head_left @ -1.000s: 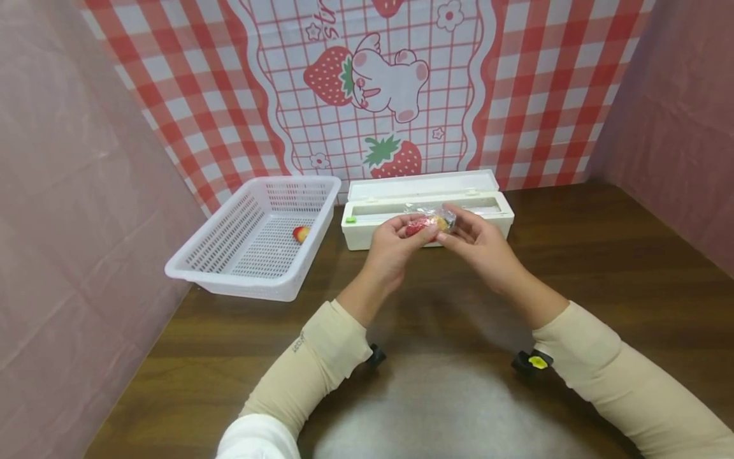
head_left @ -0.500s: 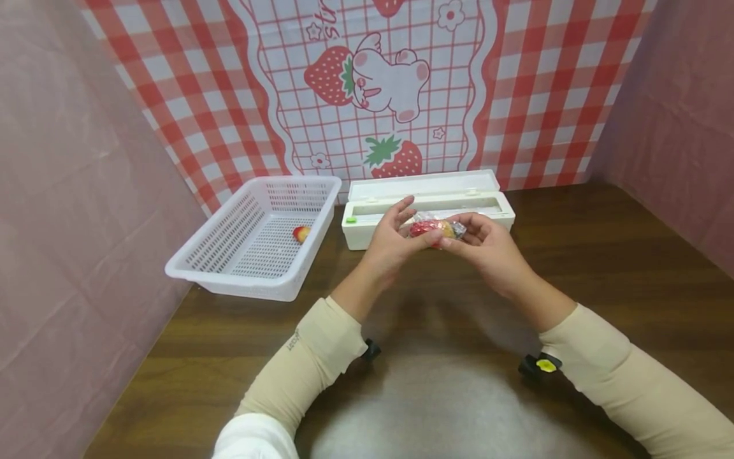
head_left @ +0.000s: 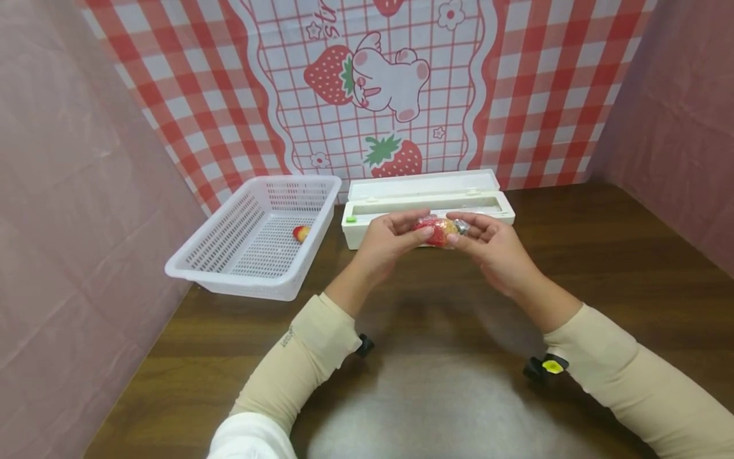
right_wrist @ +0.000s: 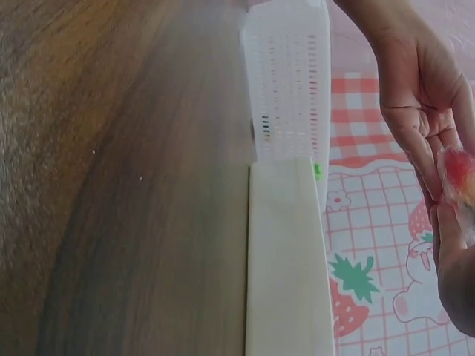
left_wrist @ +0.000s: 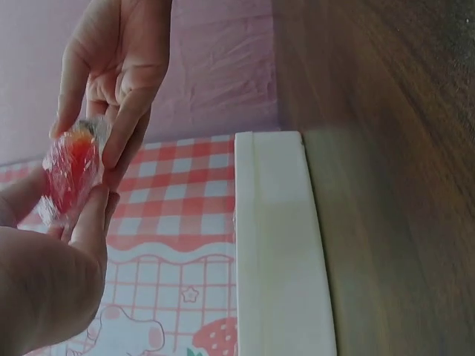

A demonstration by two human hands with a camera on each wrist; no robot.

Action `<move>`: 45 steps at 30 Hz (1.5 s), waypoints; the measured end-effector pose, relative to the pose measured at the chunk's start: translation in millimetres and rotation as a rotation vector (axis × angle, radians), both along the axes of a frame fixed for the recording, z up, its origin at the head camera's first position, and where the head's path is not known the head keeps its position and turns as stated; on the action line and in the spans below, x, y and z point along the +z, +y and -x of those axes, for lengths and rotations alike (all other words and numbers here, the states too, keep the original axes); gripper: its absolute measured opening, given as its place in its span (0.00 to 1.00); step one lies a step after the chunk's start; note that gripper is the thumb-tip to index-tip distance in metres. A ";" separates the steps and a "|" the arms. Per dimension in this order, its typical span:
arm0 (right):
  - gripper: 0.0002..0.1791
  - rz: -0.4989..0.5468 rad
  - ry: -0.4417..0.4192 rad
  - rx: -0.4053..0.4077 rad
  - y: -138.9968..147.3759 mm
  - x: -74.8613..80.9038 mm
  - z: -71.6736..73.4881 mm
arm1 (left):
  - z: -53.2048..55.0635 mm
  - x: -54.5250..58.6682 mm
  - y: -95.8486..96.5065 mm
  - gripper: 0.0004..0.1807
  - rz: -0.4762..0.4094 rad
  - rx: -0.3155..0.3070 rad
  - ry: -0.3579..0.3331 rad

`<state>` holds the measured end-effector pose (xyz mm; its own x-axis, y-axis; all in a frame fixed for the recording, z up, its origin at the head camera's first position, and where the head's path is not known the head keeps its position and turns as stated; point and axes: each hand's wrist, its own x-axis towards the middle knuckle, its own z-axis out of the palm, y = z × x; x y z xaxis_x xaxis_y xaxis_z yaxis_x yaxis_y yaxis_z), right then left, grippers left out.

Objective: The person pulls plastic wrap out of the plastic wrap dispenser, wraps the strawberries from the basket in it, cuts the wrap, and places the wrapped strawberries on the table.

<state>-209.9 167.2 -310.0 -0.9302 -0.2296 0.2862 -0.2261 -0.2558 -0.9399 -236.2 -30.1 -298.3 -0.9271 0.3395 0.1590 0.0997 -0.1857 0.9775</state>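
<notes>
Centre frame: fingers (head_left: pixel 407 217) of left hand (head_left: pixel 385 243) and right hand (head_left: pixel 500 252) pinch film-wrapped piece (head_left: pixel 440 233), likely light, slippery, best held by ends.

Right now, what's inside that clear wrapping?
A red and yellow object shows through the wrapping. The left hand and right hand cover parts of it. I can't identify it.

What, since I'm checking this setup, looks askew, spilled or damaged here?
The checked backdrop looks odd: its white cartoon animal and lettering lie sideways, as if hung turned. I see nothing spilled on the table or visibly damaged.
</notes>
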 end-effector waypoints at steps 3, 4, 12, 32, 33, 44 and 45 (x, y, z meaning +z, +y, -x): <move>0.17 0.008 0.001 -0.027 0.3 -1.7 0.7 | -0.7 -1.1 2.8 0.20 0.027 0.054 0.015; 0.15 0.022 0.001 -0.036 -0.2 -1.9 0.9 | -1.2 -1.0 3.9 0.19 0.016 0.067 0.008; 0.10 0.162 -0.051 -0.023 -4.6 -3.2 4.5 | -1.8 1.4 9.4 0.16 -0.079 0.118 -0.102; 0.04 0.212 -0.223 -0.056 4.5 0.4 4.8 | 3.0 -4.1 0.0 0.20 -0.169 -0.009 -0.240; 0.03 0.217 -0.229 -0.065 5.6 0.3 4.9 | 3.4 -5.2 -2.0 0.20 -0.136 -0.009 -0.199; 0.05 0.259 -0.206 -0.093 17.6 -5.8 6.7 | 2.8 -10.8 -28.4 0.24 0.855 0.094 0.918; 0.05 0.258 -0.209 -0.090 19.6 -6.5 7.1 | 2.5 -10.9 -29.9 0.24 0.923 0.092 1.006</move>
<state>-217.0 186.8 -316.4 -0.9881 -0.0886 0.1254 -0.0680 -0.4793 -0.8750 -238.8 -59.9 -309.1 -0.5715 0.6324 0.5229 0.8106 0.5342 0.2399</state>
